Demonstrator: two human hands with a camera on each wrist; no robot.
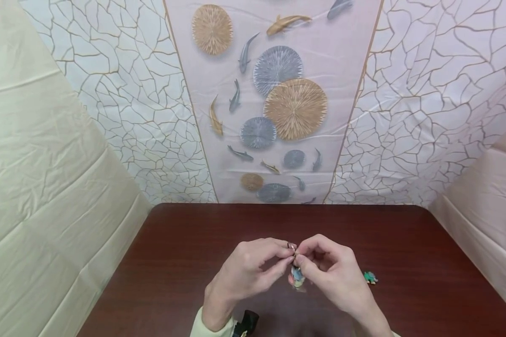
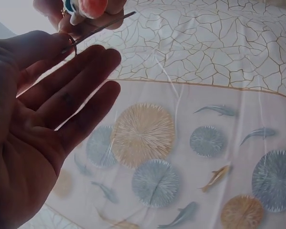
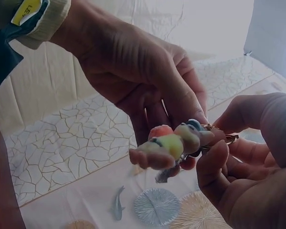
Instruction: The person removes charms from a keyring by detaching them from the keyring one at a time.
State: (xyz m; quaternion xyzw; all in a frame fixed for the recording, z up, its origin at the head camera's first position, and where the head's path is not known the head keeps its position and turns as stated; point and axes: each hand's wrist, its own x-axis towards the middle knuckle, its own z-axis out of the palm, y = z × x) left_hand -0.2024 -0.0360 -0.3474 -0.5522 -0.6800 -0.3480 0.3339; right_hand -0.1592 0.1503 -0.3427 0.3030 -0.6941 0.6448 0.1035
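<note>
A small figurine keychain (image 1: pixel 297 276) with a yellow body, red part and blue top hangs between the two hands above the table; the figurine (image 3: pixel 174 143) shows larger in the right wrist view. My left hand (image 1: pixel 249 267) pinches a thin metal ring (image 2: pixel 75 46) between thumb and index finger, its other fingers extended. A slim flat metal piece (image 2: pixel 107 26) runs out past the fingertips; its kind is unclear. My right hand (image 1: pixel 335 269) pinches the gold-coloured metal fitting (image 3: pixel 231 139) at the figurine's top. Fingers partly hide where ring and fitting meet.
A small green object (image 1: pixel 370 277) lies on the dark red-brown table (image 1: pixel 185 234), right of the right hand. Patterned cloth (image 1: pixel 274 154) hangs behind the table, and pale cloth walls (image 1: pixel 59 187) flank it. A dark band (image 1: pixel 246 323) sits at the left wrist.
</note>
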